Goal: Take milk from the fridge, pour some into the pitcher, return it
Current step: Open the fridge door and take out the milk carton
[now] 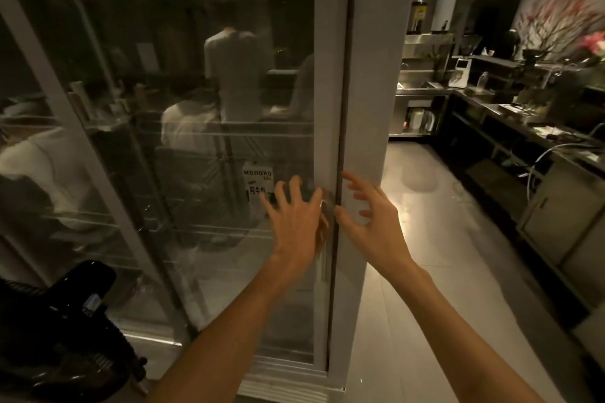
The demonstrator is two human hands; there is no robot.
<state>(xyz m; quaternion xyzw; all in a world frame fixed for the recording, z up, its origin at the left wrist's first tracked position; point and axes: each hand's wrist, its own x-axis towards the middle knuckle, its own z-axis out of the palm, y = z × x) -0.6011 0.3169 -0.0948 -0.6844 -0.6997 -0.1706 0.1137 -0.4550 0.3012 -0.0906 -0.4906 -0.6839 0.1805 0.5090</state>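
Note:
A tall fridge with a glass door (196, 147) fills the left of the view, its white frame (327, 108) running down the middle. Behind the glass a white milk carton (258, 185) stands on a wire shelf. My left hand (296, 222) is spread against the glass near the door's right edge, partly covering the carton. My right hand (370, 219) hovers by the frame's outer side with fingers loosely spread, holding nothing. No pitcher can be made out.
The glass reflects several people. A black object (65, 321) sits at the lower left. A pale tiled floor (442, 255) runs to the right, beside a long steel counter (523, 127) with cabinets, appliances and flowers (592, 42).

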